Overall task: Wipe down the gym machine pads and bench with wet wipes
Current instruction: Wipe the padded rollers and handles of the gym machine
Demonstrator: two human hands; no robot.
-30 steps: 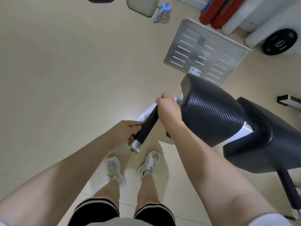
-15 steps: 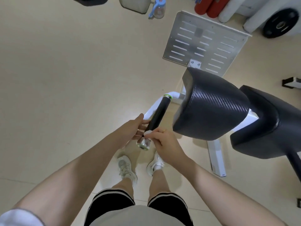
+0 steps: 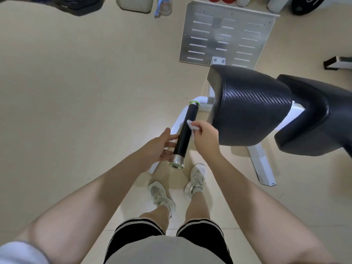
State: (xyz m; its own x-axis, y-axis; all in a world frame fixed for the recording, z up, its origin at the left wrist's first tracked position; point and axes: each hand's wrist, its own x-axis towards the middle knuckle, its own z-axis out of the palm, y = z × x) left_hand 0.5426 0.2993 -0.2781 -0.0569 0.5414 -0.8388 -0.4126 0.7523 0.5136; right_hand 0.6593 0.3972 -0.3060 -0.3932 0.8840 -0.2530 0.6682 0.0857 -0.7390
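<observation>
A black handle grip [image 3: 186, 133] with a silver end cap juts out from the machine's white frame [image 3: 261, 163]. My left hand [image 3: 159, 147] rests flat against the grip's left side, fingers straight. My right hand [image 3: 206, 137] pinches a small white wet wipe [image 3: 192, 126] and presses it on the grip's right side, about halfway along. Right of the grip sits a black carbon-pattern pad [image 3: 247, 109]. A second black padded seat [image 3: 322, 115] lies further right.
A slotted metal footplate [image 3: 224, 35] lies on the beige floor beyond the pads. A water bottle [image 3: 163, 6], a pale cushion [image 3: 134, 4] and a weight plate [image 3: 304, 4] line the far edge. My feet in white shoes stand below the grip.
My right hand with the wipe slid down the grip to its silver end, then back up to the middle. My left hand stayed beside the grip.
</observation>
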